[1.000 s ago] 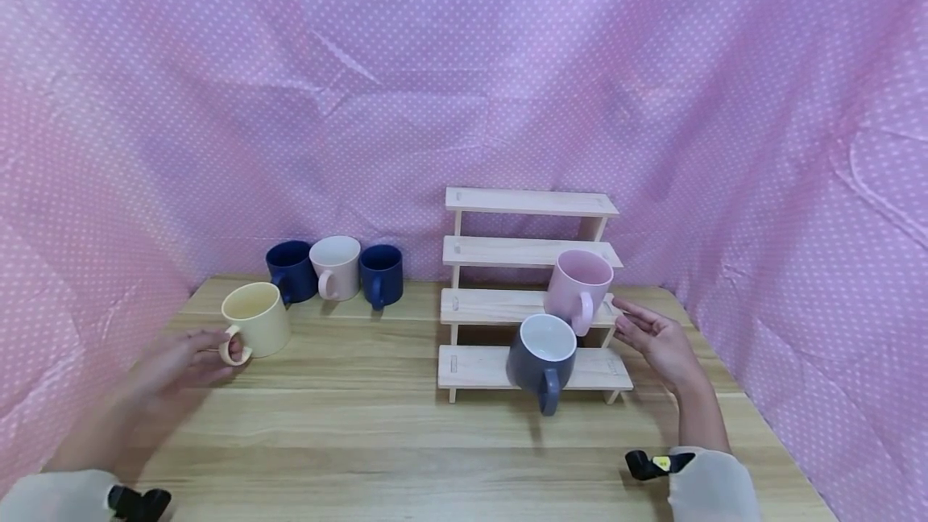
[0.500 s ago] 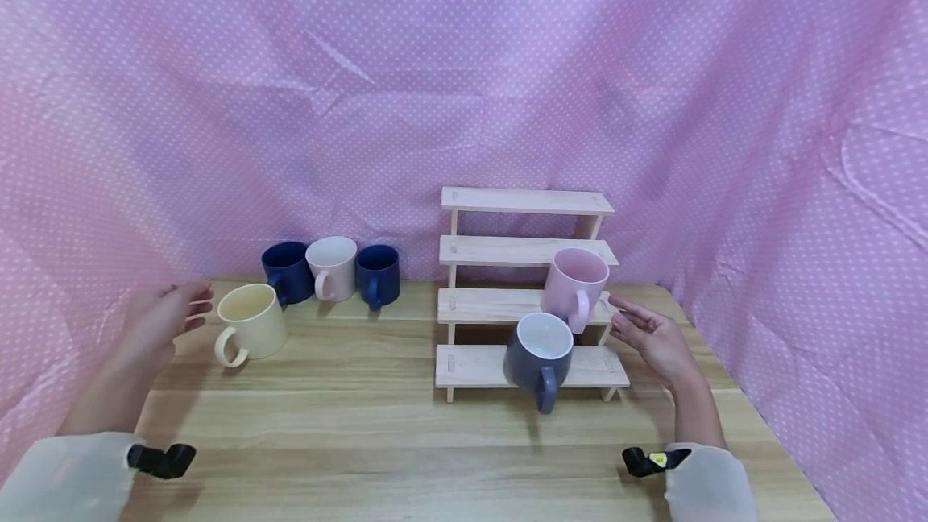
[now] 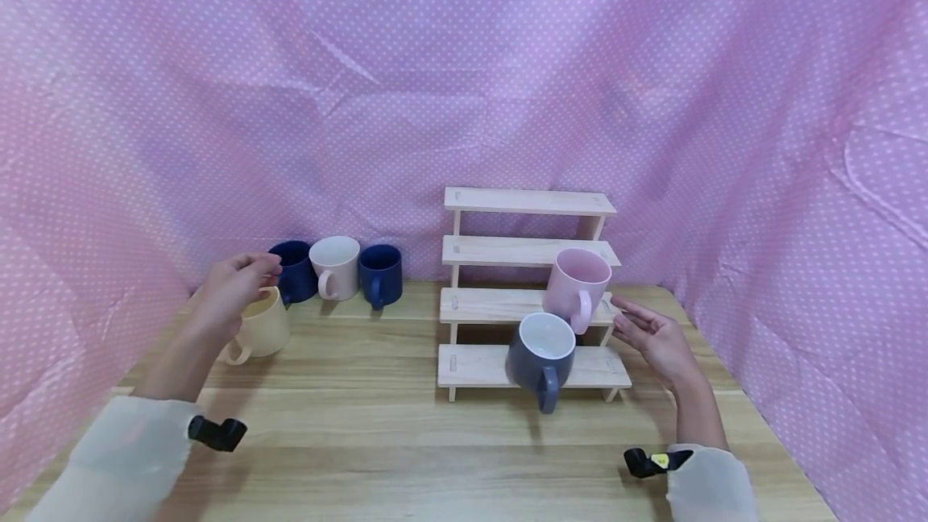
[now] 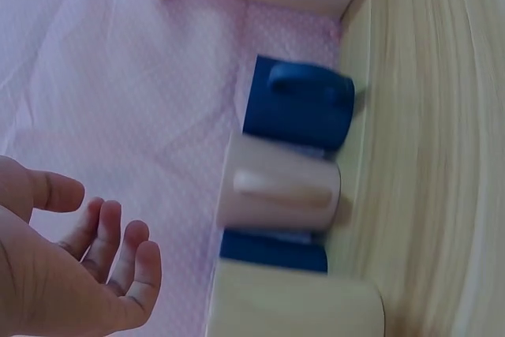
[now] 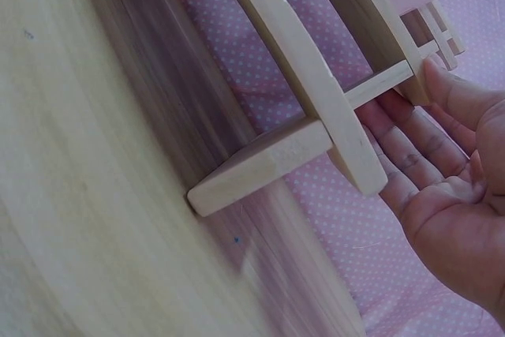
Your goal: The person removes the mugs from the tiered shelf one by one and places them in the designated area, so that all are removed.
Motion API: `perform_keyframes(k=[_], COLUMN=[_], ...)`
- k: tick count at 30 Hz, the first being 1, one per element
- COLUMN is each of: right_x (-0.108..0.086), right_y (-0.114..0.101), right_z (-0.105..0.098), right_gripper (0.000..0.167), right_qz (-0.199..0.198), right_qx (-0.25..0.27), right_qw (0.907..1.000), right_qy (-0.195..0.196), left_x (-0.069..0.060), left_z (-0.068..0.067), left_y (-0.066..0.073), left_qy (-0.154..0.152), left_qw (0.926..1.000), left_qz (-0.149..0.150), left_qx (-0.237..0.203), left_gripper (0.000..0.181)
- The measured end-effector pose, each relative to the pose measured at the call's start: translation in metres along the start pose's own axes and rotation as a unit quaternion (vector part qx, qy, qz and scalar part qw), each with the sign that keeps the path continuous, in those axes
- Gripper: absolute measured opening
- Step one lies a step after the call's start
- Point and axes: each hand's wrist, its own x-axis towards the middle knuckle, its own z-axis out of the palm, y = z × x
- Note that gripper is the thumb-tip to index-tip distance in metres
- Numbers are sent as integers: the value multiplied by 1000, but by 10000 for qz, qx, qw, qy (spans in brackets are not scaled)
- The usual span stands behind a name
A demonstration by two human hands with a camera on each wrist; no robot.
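My left hand (image 3: 228,296) is raised over the pale yellow mug (image 3: 265,333), its fingers loosely bent and holding nothing. In the left wrist view a gap shows between that hand and the mugs. Behind the yellow mug, a dark blue mug (image 3: 297,274), a pale pink mug (image 3: 338,271) and another dark blue mug (image 3: 380,274) stand in a row. My right hand (image 3: 656,345) holds the right end of the stepped wooden shelf (image 3: 478,308), thumb at the board's edge and fingers behind it. A pink mug (image 3: 573,284) and a grey mug (image 3: 536,357) stand on its two lower steps.
The wooden tabletop (image 3: 348,441) carries the mugs and the shelf. Pink dotted cloth (image 3: 406,103) hangs behind and at both sides. The shelf's upper two boards (image 3: 522,200) carry no mugs.
My left hand has let go of the yellow mug's handle, lifted, and moved right and forward over that mug. The yellow mug stays in place. My right hand stays at the shelf.
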Motion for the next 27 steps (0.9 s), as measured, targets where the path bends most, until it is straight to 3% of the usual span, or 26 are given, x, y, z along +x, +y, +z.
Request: perform_keyframes(k=[4, 9, 14, 18, 27], right_x=[0, -1, 0, -1, 1], right_y=[0, -1, 0, 0, 3], right_z=[0, -1, -2, -3, -3], right_gripper=[58, 59, 59, 60, 60], right_qz=[-16, 52, 76, 81, -7], right_qx=[22, -108, -219, -212, -134], right_qw=[10000, 9999, 9997, 9997, 9999], right_qy=[-19, -3, 14, 2, -2], left_x=[2, 7, 10, 12, 13], left_z=[16, 38, 63, 82, 125], left_y=[7, 15, 22, 29, 45], left_qy=[-187, -233, -250, -268, -626], left_qw=[9997, 9997, 9990, 9990, 9976], left_qz=[75, -23, 80, 95, 151], left_qx=[148, -82, -369, -350, -254], left_gripper=[38, 32, 24, 29, 28])
